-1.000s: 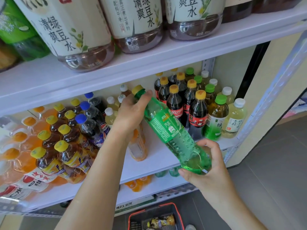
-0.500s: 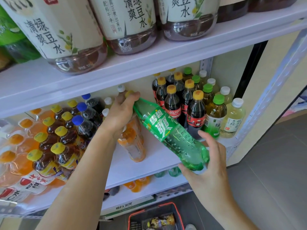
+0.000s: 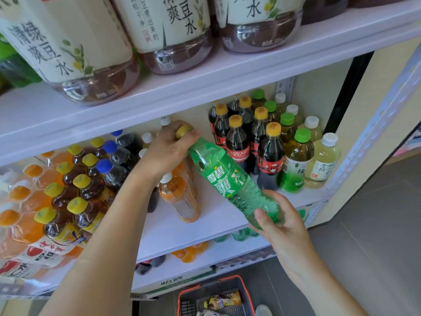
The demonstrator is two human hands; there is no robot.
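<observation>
Hands are holding one green bottle [image 3: 227,179]: left hand [image 3: 166,151] round its cap [image 3: 182,131], right hand [image 3: 280,222] round its base. One orange bottle [image 3: 182,199] is standing beneath, colas [image 3: 237,144] crowding centre-right.

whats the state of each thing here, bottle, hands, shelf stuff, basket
green soda bottle, capped, tilted, held at both ends over the middle shelf
left hand, gripping the bottle's cap end
right hand, gripping the bottle's base
orange drink bottle, upright on the shelf, capped
cola bottles, upright, capped, in rows
shopping basket, on the floor, holding packaged goods
</observation>
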